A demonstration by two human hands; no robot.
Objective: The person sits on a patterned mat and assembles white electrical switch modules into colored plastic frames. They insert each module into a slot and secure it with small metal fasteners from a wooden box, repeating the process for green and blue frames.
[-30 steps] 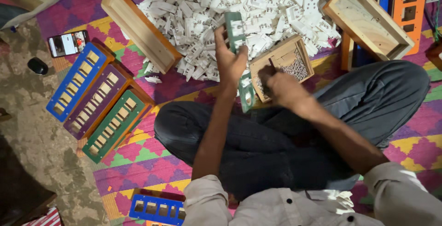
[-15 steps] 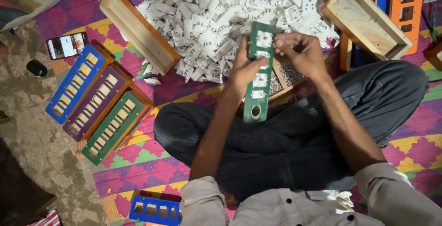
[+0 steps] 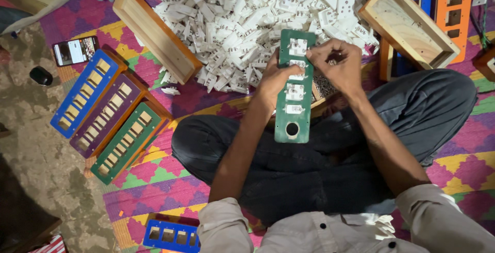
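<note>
Green panel (image 3: pixel 294 90) in both hands

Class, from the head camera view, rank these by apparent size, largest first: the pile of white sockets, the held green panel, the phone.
1. pile of white sockets
2. green panel, though it is held nearer the camera
3. phone

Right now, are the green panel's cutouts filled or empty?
Mostly filled: the green panel shows white sockets in four cutouts; only the round hole near its bottom is empty.
</note>
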